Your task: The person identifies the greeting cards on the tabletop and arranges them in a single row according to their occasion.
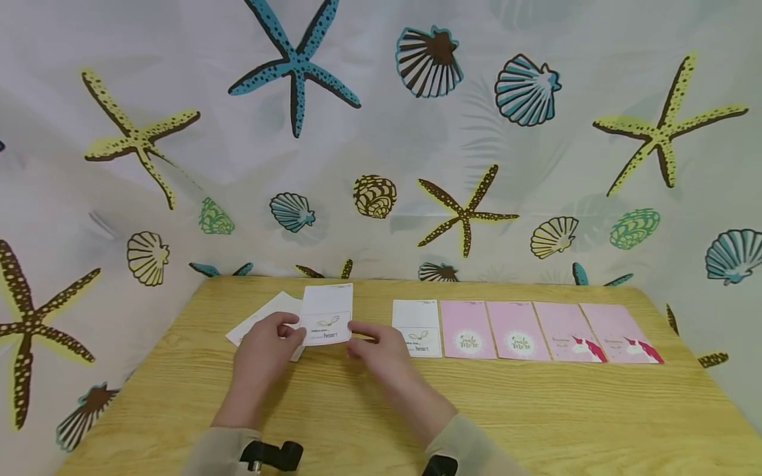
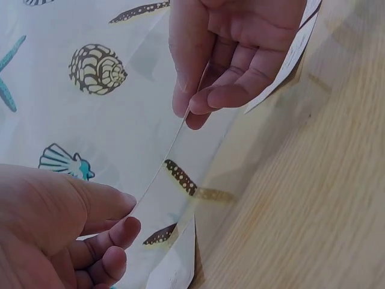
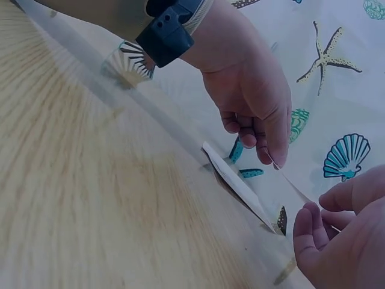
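Observation:
A white card (image 1: 327, 304) with small gold wings and the word "heart" is held up between both hands. My left hand (image 1: 262, 354) pinches its left edge between thumb and fingers. At the opposite edge, my right hand (image 1: 389, 360) pinches it. Both wrist views show the card (image 2: 159, 165) nearly edge-on, as a thin line between the fingertips. Behind the left hand, loose white cards (image 1: 268, 311) lie askew and partly covered. Just right of the right hand lies a white card of the same design (image 1: 417, 317), its lower left hidden by that hand.
Right of that card, a row continues with two pink "Smile More" cards (image 1: 467, 317) and two pink unicorn cards (image 1: 565, 324). They lie flat on a wood-grain table (image 1: 536, 416). A cloth (image 1: 381, 132) printed with starfish and shells hangs behind the table.

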A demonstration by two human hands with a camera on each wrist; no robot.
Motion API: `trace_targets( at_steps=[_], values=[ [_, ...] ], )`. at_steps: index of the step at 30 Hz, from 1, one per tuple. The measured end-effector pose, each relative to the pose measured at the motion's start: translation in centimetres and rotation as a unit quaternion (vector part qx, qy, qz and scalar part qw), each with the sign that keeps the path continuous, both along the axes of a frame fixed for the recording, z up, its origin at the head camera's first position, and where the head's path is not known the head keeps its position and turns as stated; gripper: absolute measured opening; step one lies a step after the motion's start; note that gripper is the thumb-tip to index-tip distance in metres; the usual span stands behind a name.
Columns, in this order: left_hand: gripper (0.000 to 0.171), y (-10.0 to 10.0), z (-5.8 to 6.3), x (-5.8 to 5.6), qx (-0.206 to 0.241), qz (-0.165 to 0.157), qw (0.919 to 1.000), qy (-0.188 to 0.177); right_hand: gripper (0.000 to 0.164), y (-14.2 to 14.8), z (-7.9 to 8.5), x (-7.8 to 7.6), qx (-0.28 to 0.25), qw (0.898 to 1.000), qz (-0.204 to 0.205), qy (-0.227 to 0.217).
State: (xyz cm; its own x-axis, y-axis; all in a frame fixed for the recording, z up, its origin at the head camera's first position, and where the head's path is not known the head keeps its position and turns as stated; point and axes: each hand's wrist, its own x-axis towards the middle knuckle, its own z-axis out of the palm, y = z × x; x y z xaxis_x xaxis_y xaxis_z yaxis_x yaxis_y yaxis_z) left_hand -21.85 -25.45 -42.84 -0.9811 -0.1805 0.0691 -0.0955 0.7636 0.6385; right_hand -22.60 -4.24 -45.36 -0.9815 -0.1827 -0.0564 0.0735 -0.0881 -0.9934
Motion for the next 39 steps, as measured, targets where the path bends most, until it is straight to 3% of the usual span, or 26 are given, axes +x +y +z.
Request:
trace_targets(
  at_steps=[10, 21, 30, 39],
  values=[
    [0.038, 2.5, 0.1, -0.5, 0.011, -0.016, 0.9997, 0.015, 0.033, 2.2, 0.2, -0.2, 0.01, 1.0, -0.022, 0.007],
    [0.034, 4.4, -1.4, -1.4, 0.028, -0.015, 0.9993, 0.019, 0.046, 3.6, -0.2, -0.7, 0.043, 0.998, -0.037, 0.02],
    [0.033, 5.0, -2.6, -1.9, 0.037, -0.011, 0.9992, 0.013, 0.05, 4.2, -0.4, -1.1, 0.109, 0.993, -0.04, 0.01],
    [0.031, 5.1, -3.5, -2.1, 0.032, -0.009, 0.9993, 0.016, 0.05, 4.2, -0.6, -1.1, 0.133, 0.991, -0.033, 0.002]
  ],
)
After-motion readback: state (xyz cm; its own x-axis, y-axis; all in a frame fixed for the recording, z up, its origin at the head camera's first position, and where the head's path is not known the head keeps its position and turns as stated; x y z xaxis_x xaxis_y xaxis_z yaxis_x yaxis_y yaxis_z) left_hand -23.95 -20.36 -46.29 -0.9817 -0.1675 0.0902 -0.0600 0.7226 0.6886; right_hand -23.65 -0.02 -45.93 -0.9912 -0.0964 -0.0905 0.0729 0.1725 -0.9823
